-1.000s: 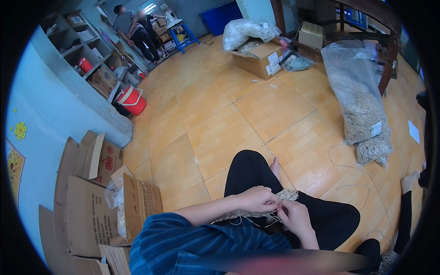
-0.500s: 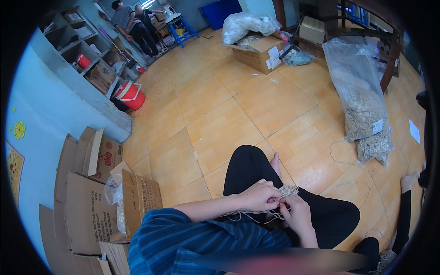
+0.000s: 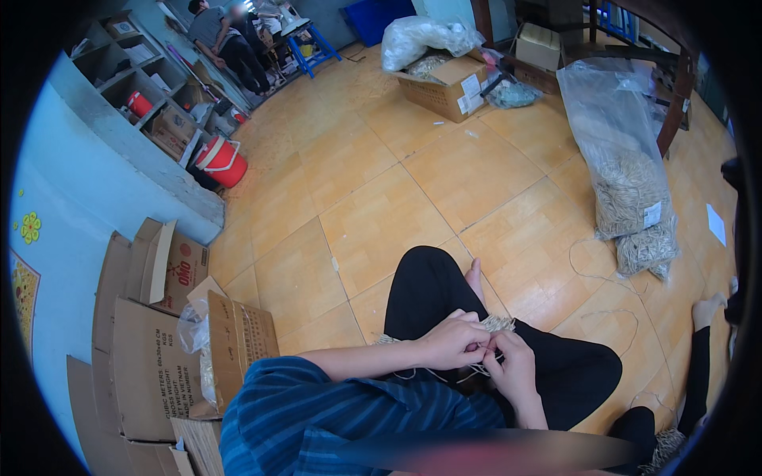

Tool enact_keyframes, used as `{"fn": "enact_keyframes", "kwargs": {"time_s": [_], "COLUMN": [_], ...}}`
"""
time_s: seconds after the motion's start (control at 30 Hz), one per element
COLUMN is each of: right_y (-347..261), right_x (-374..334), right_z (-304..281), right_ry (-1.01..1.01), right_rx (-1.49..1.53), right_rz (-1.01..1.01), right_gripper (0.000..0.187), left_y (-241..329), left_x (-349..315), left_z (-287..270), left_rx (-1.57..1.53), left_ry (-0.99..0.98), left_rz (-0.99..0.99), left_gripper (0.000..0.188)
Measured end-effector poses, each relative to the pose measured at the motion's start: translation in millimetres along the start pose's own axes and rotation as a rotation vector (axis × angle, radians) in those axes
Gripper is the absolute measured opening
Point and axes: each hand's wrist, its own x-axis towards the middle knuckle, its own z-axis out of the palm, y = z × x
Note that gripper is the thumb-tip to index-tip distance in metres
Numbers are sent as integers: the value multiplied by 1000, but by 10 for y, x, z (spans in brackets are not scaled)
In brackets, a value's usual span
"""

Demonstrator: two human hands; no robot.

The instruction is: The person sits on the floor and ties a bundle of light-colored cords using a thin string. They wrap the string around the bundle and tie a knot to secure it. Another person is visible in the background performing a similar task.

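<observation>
Over my crossed legs, both hands meet at a bundle of pale beige twisted cord [image 3: 498, 323]. My left hand [image 3: 459, 341] is closed, its fingertips pinching the strands. From the right, my right hand [image 3: 512, 358] pinches at the same spot, thumb and forefinger nearly touching the left fingertips. Part of the cord bundle shows beyond the fingers, and loose strands trail beneath my left wrist across my lap. The exact bit of cord between the fingertips is hidden.
Cardboard boxes [image 3: 238, 341] stand close at my left. A clear bag of cord [image 3: 627, 190] sits on the tiled floor at right, loose strands near it. Another person's leg [image 3: 698, 365] is at the right edge. Farther off are an open carton [image 3: 444, 91], a red bucket [image 3: 223, 162] and two people.
My hands have come slightly closer together, still pinching the cord. The view has shifted a little. In the background, the two people have changed posture slightly.
</observation>
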Motion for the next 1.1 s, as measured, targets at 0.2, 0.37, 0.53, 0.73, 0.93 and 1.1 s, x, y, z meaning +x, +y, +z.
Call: {"fn": "enact_keyframes", "kwargs": {"time_s": [0.2,0.37,0.53,0.73,0.93,1.1], "right_y": [9,27,-62,-132,-77,28], "right_x": [-92,-117,-83,-26,164,476], "right_z": [58,46,50,80,141,153], "right_ry": [-119,-210,-105,40,160,142], "right_rx": [-14,114,-26,-120,-95,-4], "right_rz": [71,144,21,5,-21,2], "right_gripper": [10,11,10,9,12,14], "left_y": [22,3,-26,-76,-199,-280], "left_x": [-87,-193,-244,-256,-125,151], "left_z": [26,46,70,138,77,-36], "left_rx": [-42,-105,-555,-879,-1227,-1475], "left_ry": [21,0,33,122,85,231], "left_rz": [60,-8,-44,-145,-255,-344], "left_gripper": [12,11,14,15,11,13]}}
